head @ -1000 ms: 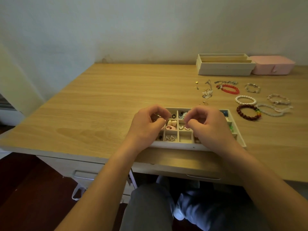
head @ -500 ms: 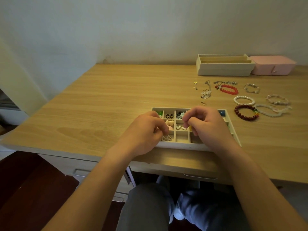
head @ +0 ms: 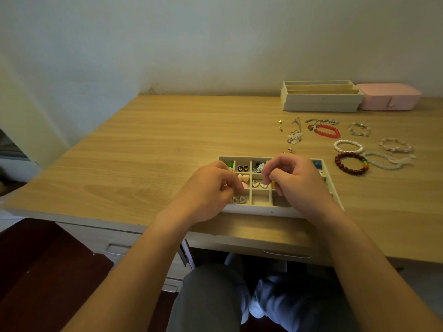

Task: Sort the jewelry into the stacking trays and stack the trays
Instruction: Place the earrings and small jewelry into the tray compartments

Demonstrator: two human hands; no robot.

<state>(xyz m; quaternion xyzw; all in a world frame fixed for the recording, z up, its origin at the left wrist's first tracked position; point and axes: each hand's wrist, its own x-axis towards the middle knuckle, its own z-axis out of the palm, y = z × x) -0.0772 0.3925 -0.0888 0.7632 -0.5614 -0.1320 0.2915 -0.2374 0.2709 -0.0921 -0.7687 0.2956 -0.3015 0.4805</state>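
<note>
Both grips over the divided tray (head: 261, 208) at the near edge of the counter (head: 167, 144).
I see my left grip (head: 211, 188) curled tight over the tray's left compartments by the pink hearts (head: 245, 179), and my right grip (head: 297, 180) pinched narrow above the middle ones. I cannot tell if either holds a piece. Bracelets (head: 348, 146) and chains (head: 296, 133) lie loose further right, in front of a second tray (head: 321, 101).

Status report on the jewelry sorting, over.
Left hand and right hand over the compartment tray, fingers curled; held item unclear. Bracelets loose on desk, right of tray. Nothing blocking.
</note>
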